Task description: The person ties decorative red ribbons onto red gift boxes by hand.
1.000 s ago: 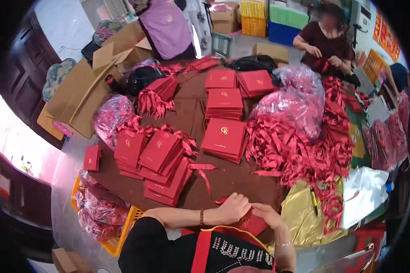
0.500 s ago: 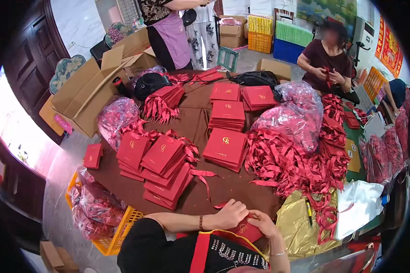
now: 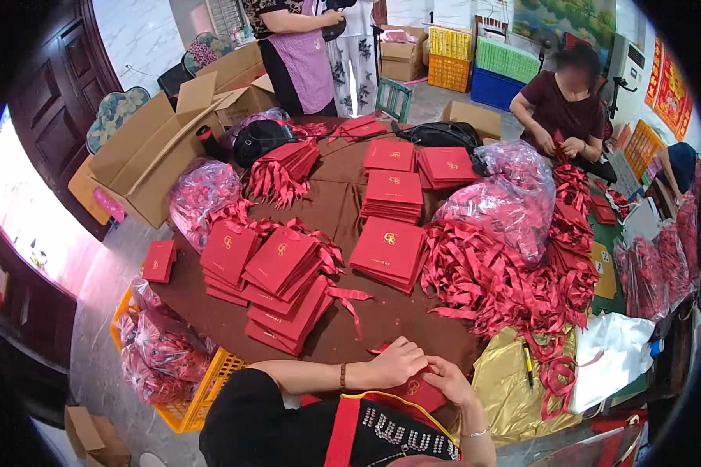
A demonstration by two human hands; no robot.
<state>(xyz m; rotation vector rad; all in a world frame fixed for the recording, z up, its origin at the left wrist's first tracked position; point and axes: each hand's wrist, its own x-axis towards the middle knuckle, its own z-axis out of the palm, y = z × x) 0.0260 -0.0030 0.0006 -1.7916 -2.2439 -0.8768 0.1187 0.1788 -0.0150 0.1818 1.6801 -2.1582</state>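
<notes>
A red gift bag [image 3: 417, 391] with a gold print is in front of my chest at the table's near edge. My left hand [image 3: 397, 364], with a beaded bracelet on the wrist, is curled closed at the bag's upper edge. A short red ribbon end [image 3: 378, 349] shows beyond its knuckles. My right hand [image 3: 449, 381] grips the same bag from the right side, thumb and fingers bent over its edge. The fingertips of both hands meet, and what lies between them is partly hidden.
Stacks of red bags [image 3: 280, 257] lie on the brown tablecloth [image 3: 210, 311]. Loose red ribbons [image 3: 491, 272] heap at the right below a clear plastic bag [image 3: 506, 194]. Gold sheeting [image 3: 498, 389] holds a pen [image 3: 528, 366]. A co-worker [image 3: 565, 105] handles red material opposite.
The view has shifted slightly. My hands stay on the bag almost unchanged. The co-worker opposite has lowered their hands a little, and the aproned person's hands have come further into view.
</notes>
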